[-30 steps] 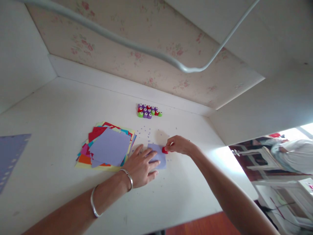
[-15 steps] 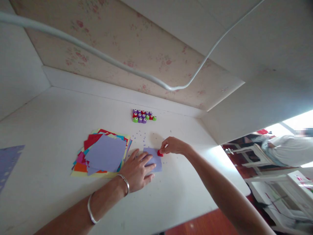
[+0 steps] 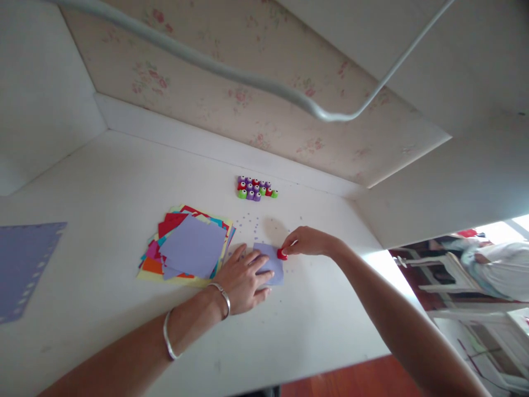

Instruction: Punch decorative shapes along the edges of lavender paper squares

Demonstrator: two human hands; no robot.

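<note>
A small purple sheet of paper (image 3: 270, 263) lies on the white desk, partly under my left hand (image 3: 243, 278). That hand is flat with its fingers spread, pressing on the sheet's left part. My right hand (image 3: 303, 242) grips a small red craft punch (image 3: 281, 254) at the sheet's right edge. Whether paper sits inside the punch's slot is hidden. Tiny purple paper cut-outs (image 3: 249, 223) are scattered behind the sheet. Left of my hand lies a stack of coloured papers (image 3: 196, 245) topped by a purple one.
Several red, purple and green craft punches (image 3: 256, 188) stand in rows near the back wall. A larger purple sheet (image 3: 28, 270) with punched holes along its edge lies far left. A white cable (image 3: 248, 80) hangs across above. A person in white (image 3: 502, 267) is at the right.
The camera view tilts and shifts between frames. My left hand stays flat on the sheet, and my right hand keeps the red craft punch at its right edge.
</note>
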